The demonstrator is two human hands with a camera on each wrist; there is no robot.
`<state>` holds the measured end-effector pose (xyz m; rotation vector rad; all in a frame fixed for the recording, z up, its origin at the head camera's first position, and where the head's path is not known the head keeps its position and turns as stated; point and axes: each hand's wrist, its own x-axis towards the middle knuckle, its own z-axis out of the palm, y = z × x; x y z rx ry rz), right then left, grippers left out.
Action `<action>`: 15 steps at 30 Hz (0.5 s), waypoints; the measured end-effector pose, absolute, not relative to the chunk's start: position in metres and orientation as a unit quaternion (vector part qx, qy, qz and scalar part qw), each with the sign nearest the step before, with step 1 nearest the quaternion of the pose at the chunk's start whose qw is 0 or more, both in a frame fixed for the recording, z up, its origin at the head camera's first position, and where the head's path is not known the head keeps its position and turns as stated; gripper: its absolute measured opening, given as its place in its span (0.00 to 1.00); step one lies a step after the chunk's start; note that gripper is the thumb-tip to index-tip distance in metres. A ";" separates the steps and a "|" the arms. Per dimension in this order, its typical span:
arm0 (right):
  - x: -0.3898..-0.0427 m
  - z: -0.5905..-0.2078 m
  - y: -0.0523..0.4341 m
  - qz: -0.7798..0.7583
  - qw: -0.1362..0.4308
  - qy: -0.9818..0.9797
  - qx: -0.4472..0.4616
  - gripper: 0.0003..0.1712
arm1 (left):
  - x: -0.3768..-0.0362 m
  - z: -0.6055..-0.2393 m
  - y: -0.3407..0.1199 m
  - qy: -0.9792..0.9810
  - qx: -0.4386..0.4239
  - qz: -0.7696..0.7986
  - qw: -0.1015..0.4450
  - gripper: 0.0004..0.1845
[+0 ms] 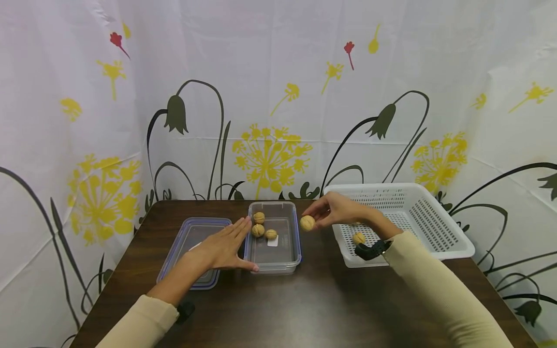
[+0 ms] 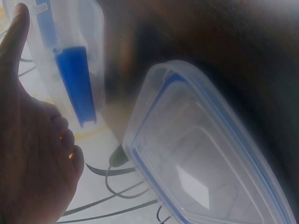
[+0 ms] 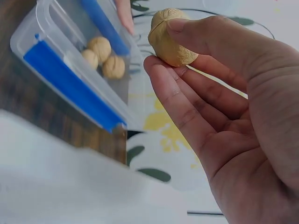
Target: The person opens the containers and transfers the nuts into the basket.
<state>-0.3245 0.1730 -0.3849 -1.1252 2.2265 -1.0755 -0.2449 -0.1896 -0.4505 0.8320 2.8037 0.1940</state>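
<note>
Between thumb and fingers my right hand (image 1: 337,210) pinches a walnut (image 1: 307,223), held in the air just right of a clear plastic container (image 1: 285,264). Three walnuts (image 1: 258,230) lie inside that container, toward its left side; the right wrist view shows them too, past the blue clip (image 3: 74,84). My left hand (image 1: 224,246) is at the container's left side, its fingers straight and thumb spread toward the front corner. Whether its palm touches the wall I cannot tell. The left wrist view shows this hand (image 2: 37,154) beside the container's blue clip (image 2: 77,84).
A clear lid with a blue seal (image 1: 191,227) lies left of the container, partly under my left forearm. At right stands a white perforated basket (image 1: 448,244) with a walnut (image 1: 359,238) near its front left. A patterned curtain (image 1: 270,63) hangs behind the brown table (image 1: 278,314).
</note>
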 end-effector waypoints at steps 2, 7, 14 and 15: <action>-0.327 -0.384 0.182 -0.391 0.207 0.803 -0.399 0.23 | -0.245 -0.451 -0.189 0.951 0.282 0.064 0.106 0.69; -0.332 -0.381 0.206 -0.381 0.189 0.818 -0.388 0.23 | -0.245 -0.450 -0.190 0.952 0.282 0.062 0.105 0.69; -0.338 -0.380 0.239 -0.370 0.177 0.841 -0.354 0.24 | -0.245 -0.450 -0.190 0.951 0.283 0.072 0.106 0.69; -0.340 -0.381 0.244 -0.370 0.177 0.843 -0.348 0.24 | -0.245 -0.450 -0.190 0.950 0.283 0.072 0.106 0.69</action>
